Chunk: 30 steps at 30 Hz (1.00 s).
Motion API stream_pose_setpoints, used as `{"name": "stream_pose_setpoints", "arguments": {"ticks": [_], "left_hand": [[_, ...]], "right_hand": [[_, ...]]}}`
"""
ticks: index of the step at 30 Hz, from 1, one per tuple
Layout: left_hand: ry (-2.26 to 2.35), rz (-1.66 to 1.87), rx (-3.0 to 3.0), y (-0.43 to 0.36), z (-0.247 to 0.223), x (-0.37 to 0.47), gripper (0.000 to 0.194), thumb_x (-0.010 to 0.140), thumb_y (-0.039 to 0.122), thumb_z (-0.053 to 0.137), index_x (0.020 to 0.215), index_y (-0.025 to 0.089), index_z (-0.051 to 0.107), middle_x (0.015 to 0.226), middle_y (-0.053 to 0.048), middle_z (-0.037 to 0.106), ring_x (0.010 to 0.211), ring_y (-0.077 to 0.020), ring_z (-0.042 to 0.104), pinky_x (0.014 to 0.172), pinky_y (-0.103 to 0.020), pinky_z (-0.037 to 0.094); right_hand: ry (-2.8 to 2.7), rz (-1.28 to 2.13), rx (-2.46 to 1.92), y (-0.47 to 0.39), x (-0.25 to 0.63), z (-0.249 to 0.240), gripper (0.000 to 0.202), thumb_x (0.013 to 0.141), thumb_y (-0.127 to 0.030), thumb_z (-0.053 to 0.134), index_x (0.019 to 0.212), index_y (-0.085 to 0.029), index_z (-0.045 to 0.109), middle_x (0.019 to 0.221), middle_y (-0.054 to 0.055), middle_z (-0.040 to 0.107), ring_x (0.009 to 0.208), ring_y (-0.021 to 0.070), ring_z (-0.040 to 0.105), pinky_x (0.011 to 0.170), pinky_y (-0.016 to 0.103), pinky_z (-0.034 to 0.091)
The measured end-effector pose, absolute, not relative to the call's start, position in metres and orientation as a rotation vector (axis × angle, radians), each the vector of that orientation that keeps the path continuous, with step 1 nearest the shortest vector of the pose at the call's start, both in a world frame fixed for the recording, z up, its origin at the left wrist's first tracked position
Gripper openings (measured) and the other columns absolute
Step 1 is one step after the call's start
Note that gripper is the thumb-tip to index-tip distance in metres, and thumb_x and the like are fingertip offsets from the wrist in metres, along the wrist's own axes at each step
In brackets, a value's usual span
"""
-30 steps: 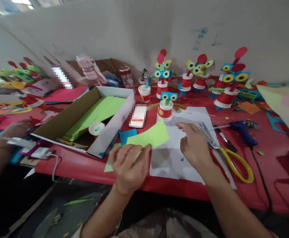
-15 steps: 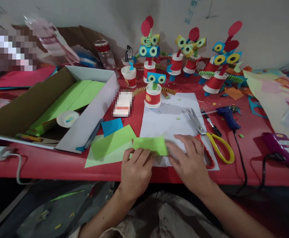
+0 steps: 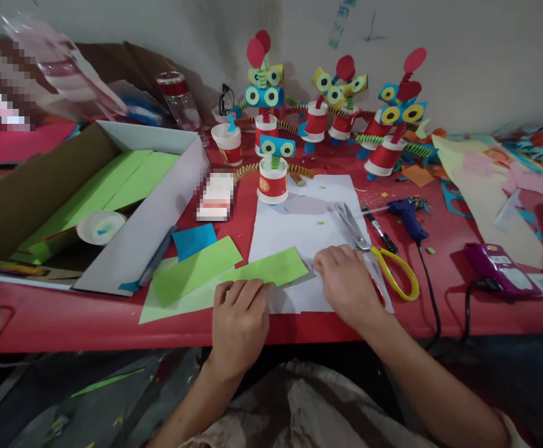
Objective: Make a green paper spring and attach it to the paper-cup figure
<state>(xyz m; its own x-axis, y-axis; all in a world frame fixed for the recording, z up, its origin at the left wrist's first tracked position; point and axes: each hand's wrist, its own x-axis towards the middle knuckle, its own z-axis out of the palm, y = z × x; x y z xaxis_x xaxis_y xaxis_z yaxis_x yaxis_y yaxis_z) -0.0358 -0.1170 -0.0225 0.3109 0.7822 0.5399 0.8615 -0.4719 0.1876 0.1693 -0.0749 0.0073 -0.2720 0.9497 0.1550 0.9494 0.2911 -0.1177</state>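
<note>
My left hand (image 3: 242,317) has its curled fingers on a light-green paper strip (image 3: 271,267), pinning its near edge over the white paper sheet (image 3: 290,230). My right hand (image 3: 350,283) is apart from the strip, fingers curled inward; whether they hold anything is hidden. Right beside it lie large scissors (image 3: 395,270) with yellow and red handles, the red one partly covered by the hand. Left of my left hand are another green paper piece (image 3: 196,270), a paler green sheet (image 3: 152,311) beneath it and a blue paper piece (image 3: 194,241).
A paper-cup robot figure (image 3: 273,180) stands at the white sheet's far edge, with several similar figures behind it. An open cardboard box (image 3: 135,252) takes up the left. To the right are a marker (image 3: 383,233), a corded blue glue gun (image 3: 408,218) and a purple device (image 3: 502,270).
The green strip under my left hand has turned, its right end now pointing up and away. My right hand has drawn off the strip and its fingers have curled in. The view has shifted right.
</note>
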Motion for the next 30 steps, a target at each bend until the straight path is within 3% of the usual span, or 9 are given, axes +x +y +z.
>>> {"name": "stream_pose_setpoints", "arguments": {"ticks": [2, 6, 10, 16, 21, 30], "left_hand": [[-1.508, -0.89, -2.426, -0.117, -0.021, -0.035, 0.02, 0.081, 0.004, 0.059, 0.093, 0.016, 0.069, 0.087, -0.005, 0.072, 0.078, -0.0215, 0.06, 0.078, -0.04, 0.039], [-1.396, -0.862, -2.508, -0.117, -0.018, -0.031, 0.019, 0.086, 0.008, 0.055, 0.097, 0.016, 0.068, 0.089, -0.004, 0.072, 0.079, -0.0204, 0.06, 0.081, -0.041, 0.037], [-1.392, -0.823, -2.588, -0.116, -0.017, -0.027, 0.02, 0.087, 0.008, 0.051, 0.097, 0.016, 0.067, 0.091, -0.005, 0.072, 0.08, -0.0206, 0.06, 0.082, -0.041, 0.037], [-1.537, -0.81, -2.624, -0.112, -0.014, -0.028, 0.017, 0.086, 0.01, 0.053, 0.093, 0.019, 0.066, 0.09, -0.004, 0.07, 0.082, -0.0215, 0.059, 0.082, -0.04, 0.038], [-1.826, -0.717, -2.664, -0.1, -0.007, -0.038, 0.013, 0.089, 0.019, 0.051, 0.084, 0.02, 0.063, 0.087, -0.004, 0.068, 0.085, -0.0235, 0.059, 0.079, -0.04, 0.038], [-2.08, -0.597, -2.76, -0.088, 0.001, -0.043, 0.01, 0.087, 0.019, 0.051, 0.08, 0.02, 0.059, 0.086, -0.003, 0.066, 0.087, -0.0235, 0.06, 0.078, -0.039, 0.037]], "right_hand": [[-2.253, -0.09, -1.841, -0.066, 0.183, 0.013, 0.024, 0.094, -0.012, 0.041, 0.097, -0.016, 0.064, 0.082, 0.01, 0.066, 0.08, 0.0253, 0.055, 0.072, 0.038, 0.038], [-2.147, -0.145, -1.72, -0.068, 0.195, 0.021, 0.037, 0.09, -0.012, 0.047, 0.125, -0.019, 0.057, 0.129, 0.014, 0.057, 0.114, 0.0317, 0.05, 0.092, 0.048, 0.04], [-2.308, 0.26, -1.376, -0.097, 0.176, 0.013, 0.028, 0.086, -0.029, 0.063, 0.112, -0.018, 0.064, 0.109, 0.01, 0.067, 0.105, 0.0276, 0.056, 0.092, 0.043, 0.046], [-2.374, 0.276, -1.364, -0.108, 0.159, 0.0, 0.019, 0.094, -0.017, 0.05, 0.097, -0.018, 0.069, 0.093, 0.008, 0.068, 0.09, 0.0228, 0.058, 0.082, 0.039, 0.046], [-2.276, 0.531, -1.485, -0.088, 0.168, 0.002, 0.016, 0.093, -0.022, 0.054, 0.088, -0.017, 0.068, 0.086, 0.006, 0.068, 0.085, 0.0204, 0.06, 0.078, 0.033, 0.046], [-2.281, 0.772, -1.736, -0.072, 0.165, 0.02, 0.013, 0.09, -0.023, 0.059, 0.08, -0.018, 0.067, 0.079, 0.003, 0.067, 0.076, 0.0177, 0.06, 0.069, 0.028, 0.04]]}}
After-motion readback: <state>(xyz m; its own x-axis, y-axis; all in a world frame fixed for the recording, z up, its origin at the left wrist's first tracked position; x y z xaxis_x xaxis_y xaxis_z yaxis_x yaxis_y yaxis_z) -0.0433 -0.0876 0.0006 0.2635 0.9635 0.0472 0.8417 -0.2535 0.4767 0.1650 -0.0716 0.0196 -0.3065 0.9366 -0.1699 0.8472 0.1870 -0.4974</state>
